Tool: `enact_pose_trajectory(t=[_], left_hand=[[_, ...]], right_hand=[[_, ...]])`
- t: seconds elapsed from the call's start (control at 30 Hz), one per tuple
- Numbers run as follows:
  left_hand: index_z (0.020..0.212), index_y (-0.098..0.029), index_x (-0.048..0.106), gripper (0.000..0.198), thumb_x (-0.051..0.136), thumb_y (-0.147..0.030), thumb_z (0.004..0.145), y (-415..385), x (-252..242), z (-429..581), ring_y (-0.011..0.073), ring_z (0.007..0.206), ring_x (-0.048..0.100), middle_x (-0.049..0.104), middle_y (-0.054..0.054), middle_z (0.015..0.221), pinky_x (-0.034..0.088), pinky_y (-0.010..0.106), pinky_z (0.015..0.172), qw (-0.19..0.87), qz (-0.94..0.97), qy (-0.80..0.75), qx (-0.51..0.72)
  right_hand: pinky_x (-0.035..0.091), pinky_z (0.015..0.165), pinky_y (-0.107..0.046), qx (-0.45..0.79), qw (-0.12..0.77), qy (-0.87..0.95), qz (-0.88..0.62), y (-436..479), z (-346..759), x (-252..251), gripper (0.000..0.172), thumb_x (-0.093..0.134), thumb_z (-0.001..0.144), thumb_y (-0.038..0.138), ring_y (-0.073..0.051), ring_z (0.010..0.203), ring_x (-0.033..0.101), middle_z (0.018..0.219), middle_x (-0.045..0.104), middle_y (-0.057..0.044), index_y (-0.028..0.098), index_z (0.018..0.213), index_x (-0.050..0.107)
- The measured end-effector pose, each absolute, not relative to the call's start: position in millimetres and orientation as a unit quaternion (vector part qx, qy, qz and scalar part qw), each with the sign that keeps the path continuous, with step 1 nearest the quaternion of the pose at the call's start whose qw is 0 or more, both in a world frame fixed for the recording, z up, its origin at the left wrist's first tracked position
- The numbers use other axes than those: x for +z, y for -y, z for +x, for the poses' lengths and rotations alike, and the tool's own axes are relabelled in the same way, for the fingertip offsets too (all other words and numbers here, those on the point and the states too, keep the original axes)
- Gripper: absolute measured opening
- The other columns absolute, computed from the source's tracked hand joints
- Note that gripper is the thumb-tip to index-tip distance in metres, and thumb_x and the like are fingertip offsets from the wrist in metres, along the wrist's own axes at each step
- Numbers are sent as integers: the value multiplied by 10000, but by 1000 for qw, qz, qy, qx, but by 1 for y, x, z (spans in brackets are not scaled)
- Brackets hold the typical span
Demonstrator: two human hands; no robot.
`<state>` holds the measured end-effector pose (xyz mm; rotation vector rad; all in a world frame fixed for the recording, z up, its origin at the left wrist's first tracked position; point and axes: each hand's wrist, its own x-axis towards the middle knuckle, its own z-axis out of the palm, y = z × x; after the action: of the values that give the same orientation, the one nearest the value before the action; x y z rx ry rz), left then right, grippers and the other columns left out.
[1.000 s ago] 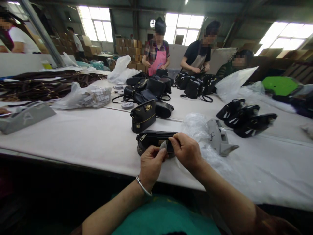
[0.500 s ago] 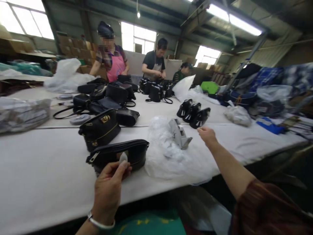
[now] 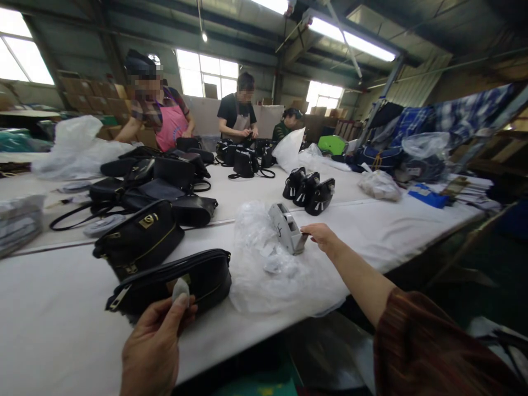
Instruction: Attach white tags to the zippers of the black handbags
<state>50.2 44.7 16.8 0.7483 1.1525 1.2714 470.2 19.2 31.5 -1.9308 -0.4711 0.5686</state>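
Observation:
My left hand (image 3: 154, 338) pinches a small whitish rounded piece (image 3: 180, 290) between thumb and fingers. It is in front of the gold plate of a black zipped handbag (image 3: 206, 275), which stands upright near the table's front edge. Just behind is a second black handbag (image 3: 144, 236) with a gold clasp. My right hand (image 3: 324, 235) reaches forward, its fingers closed at the front end of a grey tape dispenser (image 3: 284, 228). Whether tape is between the fingertips is too small to see. The dispenser rests on crumpled clear plastic (image 3: 256, 264).
Three small black bags (image 3: 307, 190) stand beyond the dispenser. A heap of black bags (image 3: 165, 176) lies at the left. Across the white table (image 3: 49, 308) are several co-workers, one in a pink apron (image 3: 172, 126). A blue item (image 3: 427, 195) lies at the right.
My right hand has come left from beside the three small bags to the dispenser's front end. My left hand still pinches the whitish piece at the handbag. The view has turned slightly right.

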Motion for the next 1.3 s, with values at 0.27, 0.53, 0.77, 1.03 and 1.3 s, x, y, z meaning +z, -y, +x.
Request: enact_pose_trajectory(t=[0.27,0.53,0.77,1.03,1.3], left_hand=[[808,-175,709,356,886,-351,554,-47,14,48,129,642,652,735,6,814,574,221,560,574,344,-509,542],[816,-158,707,366,883,-365,571,-48,15,48,131,626,638,738,29,818,561,238,555,568,350,-504,549],[797,-143,693,292,794,-408,726,-40,23,49,105,587,615,722,40,757,516,214,563,555,412,-482,538],[776,-159,672,224,720,-375,806,-31,27,47,111,551,598,650,-6,599,478,209,545,468,504,-487,539],[789,-175,689,185,638,-328,879,-31,15,36,102,601,545,632,1,678,436,212,586,335,612,-464,546]], right_hand=[[268,384,-215,239,530,204,-788,22,453,23,169,676,651,314,-96,473,453,616,621,-35,149,664,642],[319,431,-257,180,449,221,-847,25,452,6,144,663,606,211,-133,473,465,491,579,-35,176,480,603],[461,620,-294,167,424,480,-749,33,391,38,225,697,748,419,-204,675,603,692,688,-36,204,779,755],[475,626,-249,305,384,698,-522,-11,212,91,171,641,858,300,-153,657,630,700,706,-11,194,758,729],[496,658,-261,309,351,682,-562,-32,177,88,165,637,844,280,-174,703,674,742,745,-9,199,762,754]])
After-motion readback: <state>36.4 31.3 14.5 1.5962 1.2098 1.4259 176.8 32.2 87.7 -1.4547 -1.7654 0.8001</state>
